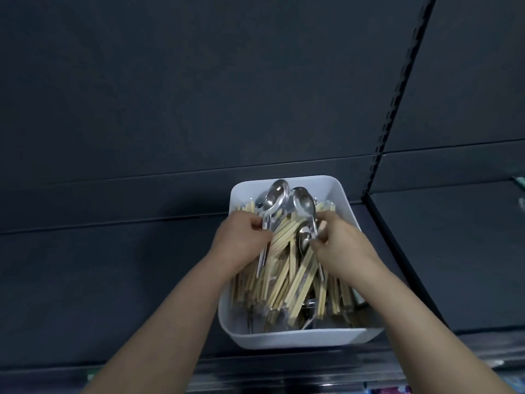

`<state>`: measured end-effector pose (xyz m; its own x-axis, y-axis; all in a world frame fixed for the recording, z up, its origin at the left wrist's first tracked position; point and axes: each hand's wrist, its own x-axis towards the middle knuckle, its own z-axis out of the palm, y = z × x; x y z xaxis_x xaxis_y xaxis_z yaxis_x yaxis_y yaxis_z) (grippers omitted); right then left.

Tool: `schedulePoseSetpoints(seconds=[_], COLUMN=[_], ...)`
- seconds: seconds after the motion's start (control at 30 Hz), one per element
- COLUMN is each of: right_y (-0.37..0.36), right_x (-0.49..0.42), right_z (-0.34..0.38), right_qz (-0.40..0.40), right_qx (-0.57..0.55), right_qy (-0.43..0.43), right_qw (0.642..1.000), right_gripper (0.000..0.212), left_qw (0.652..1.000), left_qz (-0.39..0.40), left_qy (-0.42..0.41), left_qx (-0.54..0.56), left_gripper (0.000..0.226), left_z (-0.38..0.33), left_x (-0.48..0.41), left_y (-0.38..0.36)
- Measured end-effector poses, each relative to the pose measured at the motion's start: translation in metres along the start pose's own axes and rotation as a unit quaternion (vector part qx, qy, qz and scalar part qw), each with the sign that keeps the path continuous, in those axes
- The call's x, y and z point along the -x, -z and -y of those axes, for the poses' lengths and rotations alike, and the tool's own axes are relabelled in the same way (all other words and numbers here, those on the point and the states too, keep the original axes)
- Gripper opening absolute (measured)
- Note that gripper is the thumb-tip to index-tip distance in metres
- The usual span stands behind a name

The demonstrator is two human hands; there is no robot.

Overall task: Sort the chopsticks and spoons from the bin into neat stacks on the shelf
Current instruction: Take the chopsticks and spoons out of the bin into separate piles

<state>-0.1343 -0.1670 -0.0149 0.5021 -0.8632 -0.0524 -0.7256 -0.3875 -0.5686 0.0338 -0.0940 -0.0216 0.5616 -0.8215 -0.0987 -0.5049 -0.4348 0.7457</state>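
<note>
Nearest you, the front edge of the dark shelf (pixel 113 280) runs across the bottom of the view, and both your bare forearms reach over it into the white bin (pixel 284 338). The bin sits on the shelf close to that front edge, just left of the upright divider (pixel 403 257) that bounds the shelf's right side.

Inside the bin, pale wooden chopsticks (pixel 287 291) lie in a thick, loose heap, mostly pointing from the near wall toward the far one, with metal spoon handles showing between them.

Your left hand (pixel 241 240) is over the bin's left side, its fingers curled and pressed together around the handle of a steel spoon (pixel 274 199) whose bowl rises toward the far wall. Your right hand (pixel 341 245) is over the right side, fingers pinching the handle of a second spoon (pixel 304 204), its bowl just beside the first. A smaller spoon (pixel 303 237) lies among the chopsticks between your two hands.

Beyond the bin, the shelf surface meets the dark back panel (pixel 199 81).
</note>
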Motion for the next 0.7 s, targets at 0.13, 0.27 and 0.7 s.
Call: schedulePoseSetpoints(seconds=[0.13,0.27,0.7], right_y=[0.003,-0.031,-0.262], right_x=[-0.005,-0.001,0.086], right_z=[0.045,0.107,0.343], right_qz=[-0.037,0.003,0.201], right_qx=[-0.022,-0.036,0.020], right_qy=[0.090,0.171,0.259], right_qw=[0.995,0.985,0.945], right_gripper=[0.047,0.043,0.040], left_qw=[0.989,0.975,0.908], left_qz=[-0.073,-0.153,-0.273], left_qy=[0.022,0.063,0.276], left_qx=[0.128,0.147,0.155], left_gripper=[0.010,0.012,0.016], left_z=[0.007,0.053,0.327], left_x=[0.009,0.036,0.186], left_y=[0.036,0.090,0.301])
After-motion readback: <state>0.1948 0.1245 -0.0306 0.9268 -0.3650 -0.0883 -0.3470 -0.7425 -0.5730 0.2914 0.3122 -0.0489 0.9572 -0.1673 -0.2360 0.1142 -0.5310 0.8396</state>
